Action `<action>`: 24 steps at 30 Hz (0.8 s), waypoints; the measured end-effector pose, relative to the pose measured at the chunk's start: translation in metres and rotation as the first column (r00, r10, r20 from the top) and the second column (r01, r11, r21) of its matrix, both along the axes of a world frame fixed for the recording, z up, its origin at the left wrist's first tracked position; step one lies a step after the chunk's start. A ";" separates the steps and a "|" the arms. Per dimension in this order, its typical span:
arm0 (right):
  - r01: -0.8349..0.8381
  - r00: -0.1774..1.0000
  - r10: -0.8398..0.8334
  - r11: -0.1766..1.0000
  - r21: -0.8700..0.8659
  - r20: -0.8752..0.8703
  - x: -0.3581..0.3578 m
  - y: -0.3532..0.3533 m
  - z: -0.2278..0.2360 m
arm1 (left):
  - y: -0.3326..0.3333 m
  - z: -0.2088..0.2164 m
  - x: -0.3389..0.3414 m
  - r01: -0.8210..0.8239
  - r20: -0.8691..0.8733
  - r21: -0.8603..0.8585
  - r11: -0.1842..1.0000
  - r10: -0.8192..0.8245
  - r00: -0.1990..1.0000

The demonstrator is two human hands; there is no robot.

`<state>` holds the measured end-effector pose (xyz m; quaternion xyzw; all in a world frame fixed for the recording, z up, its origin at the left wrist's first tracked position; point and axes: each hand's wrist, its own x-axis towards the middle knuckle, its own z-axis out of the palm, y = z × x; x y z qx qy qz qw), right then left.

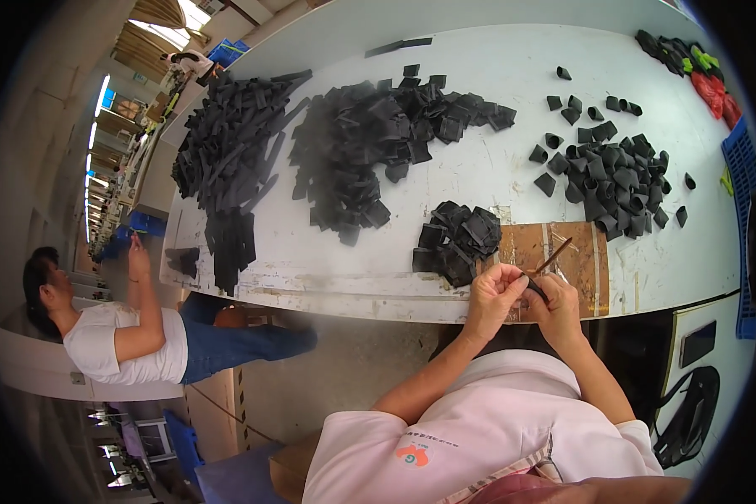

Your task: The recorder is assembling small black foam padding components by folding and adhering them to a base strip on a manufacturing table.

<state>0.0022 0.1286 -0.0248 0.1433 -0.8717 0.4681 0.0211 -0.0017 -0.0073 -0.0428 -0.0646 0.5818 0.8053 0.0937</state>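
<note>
My left hand pinches a small black fabric piece between thumb and fingers. Close against it, my right hand has its fingers closed at the piece's other side. A thin brown stick slants up and right from the right hand; its lower end is hidden by the fingers. Both hands are over the near edge of a brown board. Just left of the board lies a small heap of flat black pieces. Beyond it to the right is a pile of black pieces curled into loops.
Flat black pieces and long black strips are heaped on the white table. At the right stands a blue crate, with a red bag behind it. Another person is at the left.
</note>
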 end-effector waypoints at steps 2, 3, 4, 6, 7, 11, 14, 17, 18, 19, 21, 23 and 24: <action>0.026 0.993 -0.018 0.997 0.069 -0.114 0.001 0.001 -0.001 | 0.007 0.005 0.002 -0.037 0.028 0.010 0.999 0.037 0.999; 0.052 0.975 -0.009 0.981 0.186 -0.224 0.002 0.001 0.001 | 0.008 0.005 0.003 -0.076 0.061 0.017 0.997 0.075 0.995; 0.091 0.944 0.012 0.951 0.297 -0.329 0.003 0.002 0.003 | 0.007 0.002 0.004 -0.041 0.076 0.031 0.999 0.039 0.996; 0.098 0.923 0.038 0.939 0.330 -0.382 0.004 0.002 0.005 | 0.004 -0.003 0.004 -0.001 0.102 0.076 0.997 -0.007 0.995; 0.108 0.900 0.064 0.926 0.362 -0.432 0.004 0.002 0.006 | 0.003 -0.005 0.004 0.041 0.128 0.121 0.992 -0.057 0.990; 0.120 0.877 0.106 0.896 0.428 -0.468 0.007 0.006 0.002 | 0.000 -0.007 0.003 0.050 0.178 0.188 0.981 -0.084 0.980; 0.066 0.899 0.133 0.901 0.428 -0.418 0.008 0.008 0.010 | -0.002 -0.006 0.003 0.057 0.199 0.207 0.977 -0.099 0.975; 0.025 0.998 -0.025 1.000 -0.007 -0.049 0.008 0.010 0.028 | -0.004 0.001 0.004 0.087 0.092 -0.001 0.996 -0.087 0.992; 0.027 0.999 -0.028 0.997 -0.070 -0.015 0.006 0.013 0.029 | -0.001 0.006 0.005 0.098 -0.001 -0.083 0.992 -0.098 0.995; 0.030 0.999 -0.028 0.991 -0.132 0.019 0.004 0.016 0.029 | 0.001 0.011 0.006 0.100 -0.092 -0.165 0.981 -0.117 0.989; 0.048 0.998 -0.043 0.989 -0.140 0.039 0.004 0.019 0.028 | 0.009 0.017 0.007 0.067 -0.198 -0.303 0.951 -0.131 0.971; 0.030 0.999 -0.034 0.995 -0.097 -0.041 0.003 0.021 0.031 | 0.013 0.023 0.007 0.015 -0.296 -0.430 0.903 -0.157 0.942; 0.030 0.999 -0.034 0.995 -0.097 -0.038 0.002 0.019 0.032 | 0.014 0.026 0.005 -0.064 -0.395 -0.492 0.868 -0.158 0.905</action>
